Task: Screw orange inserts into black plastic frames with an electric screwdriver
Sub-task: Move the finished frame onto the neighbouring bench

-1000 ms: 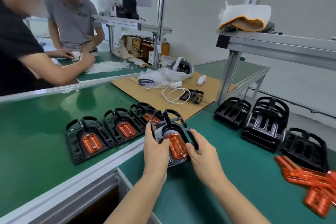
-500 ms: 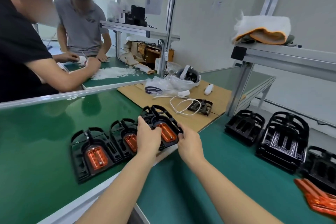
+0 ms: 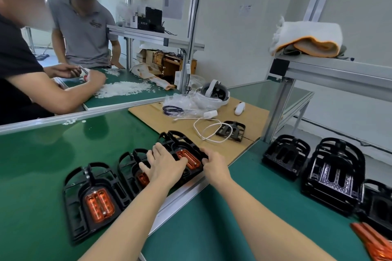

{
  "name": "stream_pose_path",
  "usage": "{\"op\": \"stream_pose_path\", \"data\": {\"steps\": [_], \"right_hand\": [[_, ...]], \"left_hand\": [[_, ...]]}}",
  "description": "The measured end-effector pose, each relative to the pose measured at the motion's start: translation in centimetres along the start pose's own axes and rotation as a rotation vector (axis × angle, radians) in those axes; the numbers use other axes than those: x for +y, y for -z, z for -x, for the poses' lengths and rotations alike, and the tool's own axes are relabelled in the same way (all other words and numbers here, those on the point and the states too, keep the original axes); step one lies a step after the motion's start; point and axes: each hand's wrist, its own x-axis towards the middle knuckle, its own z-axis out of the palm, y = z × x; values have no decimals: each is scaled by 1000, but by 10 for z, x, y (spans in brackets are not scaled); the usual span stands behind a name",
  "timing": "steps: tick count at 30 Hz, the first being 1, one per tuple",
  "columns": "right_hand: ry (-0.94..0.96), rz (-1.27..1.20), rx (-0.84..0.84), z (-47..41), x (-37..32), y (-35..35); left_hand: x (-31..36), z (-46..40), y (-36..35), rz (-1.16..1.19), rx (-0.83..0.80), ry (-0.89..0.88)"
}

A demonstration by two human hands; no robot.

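Left hand point(image 3: 164, 165) flat, fingers spread over black frame point(image 3: 182, 150); right hand point(image 3: 214, 164) grips its right edge. Orange insert point(image 3: 189, 158) seated inside, frame on green surface point(image 3: 42, 154), last of 3.

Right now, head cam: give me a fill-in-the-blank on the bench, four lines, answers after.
1. Both hands, left hand and right hand, rest on the ____ frame of the row on the conveyor belt.
2. The nearest frame holds an insert coloured ____.
3. The headset sits on a sheet of ____.
4. The empty frames are stacked to the person's ____.

Answers: farthest; orange; cardboard; right
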Motion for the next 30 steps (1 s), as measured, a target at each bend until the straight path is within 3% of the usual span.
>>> {"op": "stream_pose_path", "data": {"steps": [5,18,30], "right_hand": [[6,55,-31,-5,2,-4],[87,576,-124,-17,-2,-18],[63,515,-110,-7,5,-21]], "left_hand": [[-3,-4,-7,-33,-8,36],[-8,4,-24,-122,131,-27],[-8,9,-24,-201,166,-96]]}}
